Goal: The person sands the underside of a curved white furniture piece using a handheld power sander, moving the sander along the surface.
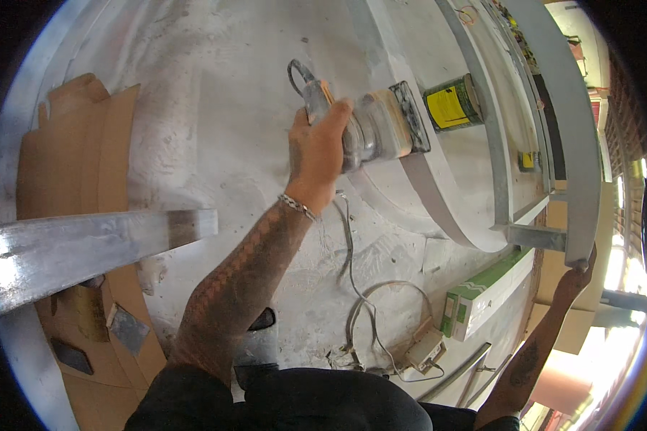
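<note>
My left hand (pixel 320 147) is closed around the body of an electric sander (pixel 377 129), a dusty orange-and-grey tool with a black cord loop at its end. The sander's flat black pad rests against the side of a curved, grey-coated strip (pixel 446 194) of a larger frame. At the far right, my right hand (pixel 576 279) is at the lower end of the frame's outer curved strip (pixel 582 144), fingers wrapped at its edge and partly hidden. A can with a yellow label (pixel 449 106) sits between the curved strips, just past the sander pad.
A pale cord (pixel 352 266) trails over the dusty floor to a power socket block (pixel 425 348). Nearby lies a green-and-white long box (pixel 482 294). Cardboard (pixel 79 158) lies at the left, with a metal beam (pixel 93 248) crossing over it. A smaller can (pixel 529 160) stands farther right.
</note>
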`<state>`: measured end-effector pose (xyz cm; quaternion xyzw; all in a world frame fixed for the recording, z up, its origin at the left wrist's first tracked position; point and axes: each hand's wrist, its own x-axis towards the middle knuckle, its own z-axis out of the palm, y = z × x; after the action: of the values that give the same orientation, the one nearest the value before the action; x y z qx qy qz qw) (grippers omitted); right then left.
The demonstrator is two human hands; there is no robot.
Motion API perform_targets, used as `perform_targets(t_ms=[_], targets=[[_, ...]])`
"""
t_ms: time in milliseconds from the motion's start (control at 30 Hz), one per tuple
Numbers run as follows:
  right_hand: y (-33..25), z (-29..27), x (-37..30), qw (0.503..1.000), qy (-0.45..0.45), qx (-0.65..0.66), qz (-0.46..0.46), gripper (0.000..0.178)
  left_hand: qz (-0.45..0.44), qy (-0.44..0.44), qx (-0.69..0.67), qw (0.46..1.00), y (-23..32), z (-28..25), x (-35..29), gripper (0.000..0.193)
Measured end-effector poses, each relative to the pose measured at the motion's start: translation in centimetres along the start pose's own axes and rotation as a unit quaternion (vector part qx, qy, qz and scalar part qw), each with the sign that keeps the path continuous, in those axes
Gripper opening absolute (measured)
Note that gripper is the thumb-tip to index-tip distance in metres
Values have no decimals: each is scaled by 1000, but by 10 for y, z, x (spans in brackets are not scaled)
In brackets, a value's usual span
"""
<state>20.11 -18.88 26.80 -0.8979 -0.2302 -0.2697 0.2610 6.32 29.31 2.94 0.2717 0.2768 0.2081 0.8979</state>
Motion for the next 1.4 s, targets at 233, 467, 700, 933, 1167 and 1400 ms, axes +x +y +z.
perform_targets(t_ms=[233,467,700,933,1167,1400], targets=[[-8,0,-2,994,-11,-96,-50,65,-23,-23,60,998,39,4,39,42],[-14,7,-7,993,15,-111,40,61,-40,-17,77,996,42,0,57,45],[0,5,-1,998,14,-45,-31,91,-51,-11,62,997,28,-1,26,44],[-11,6,-4,997,-19,-69,-41,67,-25,-10,65,998,13,-2,5,43],[4,2,2,996,6,-64,-65,86,6,-5,22,1000,-5,4,-14,44],[-3,4,2,999,-23,33,-31,56,58,-40,24,997,-30,-1,-30,37]])
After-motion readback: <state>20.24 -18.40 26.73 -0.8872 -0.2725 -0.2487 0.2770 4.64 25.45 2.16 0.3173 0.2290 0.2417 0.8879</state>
